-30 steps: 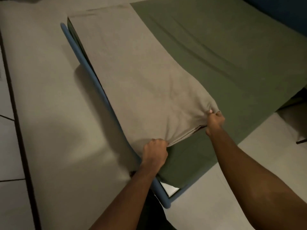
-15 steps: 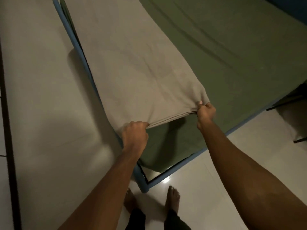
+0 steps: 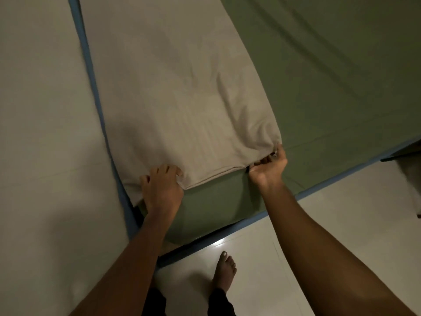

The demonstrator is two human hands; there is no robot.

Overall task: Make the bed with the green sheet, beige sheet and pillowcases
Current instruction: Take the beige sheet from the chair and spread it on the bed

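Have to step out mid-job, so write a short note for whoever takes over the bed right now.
Left hand: on the beige sheet's near left corner, thumb apparently pinching the hem.
Right hand: fingers curled round the near right corner.
Things: the green sheet lies spread over the bed. The beige sheet lies folded in a strip along its left side. No pillowcases in view.
Done: green sheet on.
Left: open the beige sheet across the bed, then do the pillowcases.
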